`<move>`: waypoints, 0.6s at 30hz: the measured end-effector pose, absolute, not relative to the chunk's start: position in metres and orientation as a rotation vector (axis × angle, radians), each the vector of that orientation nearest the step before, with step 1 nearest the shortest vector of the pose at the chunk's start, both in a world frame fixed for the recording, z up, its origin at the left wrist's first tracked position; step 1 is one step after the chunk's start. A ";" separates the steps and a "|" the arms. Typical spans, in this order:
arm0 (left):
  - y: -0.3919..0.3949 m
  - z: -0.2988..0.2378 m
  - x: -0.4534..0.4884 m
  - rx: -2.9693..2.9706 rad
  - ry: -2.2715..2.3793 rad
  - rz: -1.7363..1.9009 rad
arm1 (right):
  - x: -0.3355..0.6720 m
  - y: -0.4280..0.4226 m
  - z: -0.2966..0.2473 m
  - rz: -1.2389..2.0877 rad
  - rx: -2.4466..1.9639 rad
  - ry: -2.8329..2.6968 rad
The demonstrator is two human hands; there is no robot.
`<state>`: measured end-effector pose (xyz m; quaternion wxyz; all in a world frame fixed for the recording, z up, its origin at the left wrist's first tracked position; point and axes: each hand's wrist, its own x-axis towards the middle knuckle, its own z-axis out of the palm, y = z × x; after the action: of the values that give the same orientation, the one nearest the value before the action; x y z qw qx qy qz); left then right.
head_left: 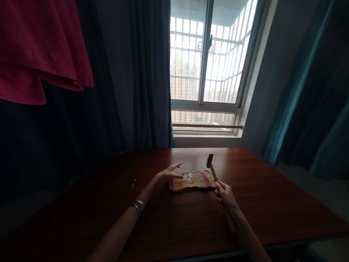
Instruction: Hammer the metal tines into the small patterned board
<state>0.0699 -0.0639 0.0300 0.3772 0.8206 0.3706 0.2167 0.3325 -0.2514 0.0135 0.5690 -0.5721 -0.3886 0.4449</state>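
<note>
My right hand (225,194) is closed around the wooden handle of a hammer (213,171). The hammer is raised, its head up and tilted slightly left, over the right end of a flat wooden board (196,181). Many dark holes or dots and pinkish-red bands mark the board. Several nails (185,174) stand upright in its left part. Beside them, my left hand (169,172) has its thumb and fingers spread over the board's left end, with nothing visible in it. Whether its thumb touches the nails I cannot tell.
Board and hands are over a brown wooden table (152,225). A few thin metal pieces, probably nails (134,183), lie to the left. Small dark pieces (207,171) lie behind the board. A barred window (201,103), dark curtains (152,72) and hanging pink cloth (46,47) surround the table.
</note>
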 end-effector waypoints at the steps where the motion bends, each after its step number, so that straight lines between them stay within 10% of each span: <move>1: -0.067 0.028 0.068 2.124 0.976 0.529 | 0.338 -0.254 0.013 0.975 -1.397 -0.947; 18: -0.097 -0.004 0.044 2.436 1.052 0.570 | 0.441 -0.262 -0.012 0.248 -2.238 -1.331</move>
<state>0.0441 -0.0967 -0.0041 0.2124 0.8771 0.3787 0.2052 0.4415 -0.2619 -0.0119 0.2601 -0.8261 -0.4915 0.0917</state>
